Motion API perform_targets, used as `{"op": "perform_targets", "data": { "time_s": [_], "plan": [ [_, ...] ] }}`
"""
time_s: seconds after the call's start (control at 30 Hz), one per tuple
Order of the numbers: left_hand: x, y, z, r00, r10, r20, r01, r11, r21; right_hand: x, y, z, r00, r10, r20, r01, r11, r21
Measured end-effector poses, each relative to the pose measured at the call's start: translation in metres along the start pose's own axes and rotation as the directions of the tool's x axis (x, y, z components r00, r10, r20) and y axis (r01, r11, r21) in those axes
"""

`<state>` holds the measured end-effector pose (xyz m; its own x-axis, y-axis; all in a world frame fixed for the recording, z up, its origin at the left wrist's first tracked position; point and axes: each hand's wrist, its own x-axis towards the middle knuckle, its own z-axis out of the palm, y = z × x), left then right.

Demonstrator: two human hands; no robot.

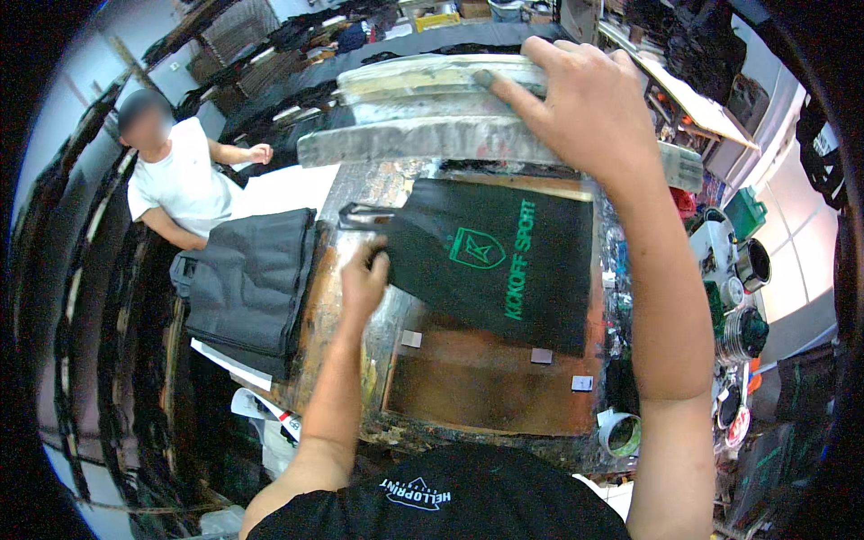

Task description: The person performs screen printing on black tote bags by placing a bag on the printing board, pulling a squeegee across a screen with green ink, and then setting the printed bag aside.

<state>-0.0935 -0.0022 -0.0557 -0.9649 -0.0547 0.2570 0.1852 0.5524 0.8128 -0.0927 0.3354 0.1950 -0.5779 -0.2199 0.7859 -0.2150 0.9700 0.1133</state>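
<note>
1. At the far left, another person in a white shirt sits beside the desk.
2. Near this person lies a stack of dark folded bags, probably waiting in reach.
3. The left hand has its fingers pinched on the left edge of a black bag with green print, which lies flat on the brown board.
4. The right hand has its fingers closed over the raised printing frame, seemingly to keep it off the bag.
5. At the right stand ink pots and a tape roll.
</note>
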Motion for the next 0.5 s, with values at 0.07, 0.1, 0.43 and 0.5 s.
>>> {"op": "perform_targets", "data": {
  "time_s": [0.07,0.1,0.43,0.5],
  "plan": [
    [0.036,0.006,-0.036,0.999,-0.022,0.035,0.026,0.993,-0.113,0.007,0.003,-0.001,0.999,0.003,0.032,-0.003,1.0,0.0],
    [0.05,0.008,-0.054,0.999,0.046,0.0,-0.046,0.99,-0.136,0.009,0.003,-0.002,0.999,0.001,0.05,-0.001,1.0,-0.006],
    [0.115,-0.095,-0.256,0.974,-0.131,-0.187,0.123,0.991,-0.053,0.008,-0.008,-0.009,0.994,0.064,0.084,-0.065,0.998,0.018],
    [0.12,-0.139,-0.285,0.941,-0.264,-0.214,0.249,0.964,-0.093,0.012,-0.01,-0.011,0.984,0.104,0.145,-0.103,0.995,-0.008]
  ]
}}
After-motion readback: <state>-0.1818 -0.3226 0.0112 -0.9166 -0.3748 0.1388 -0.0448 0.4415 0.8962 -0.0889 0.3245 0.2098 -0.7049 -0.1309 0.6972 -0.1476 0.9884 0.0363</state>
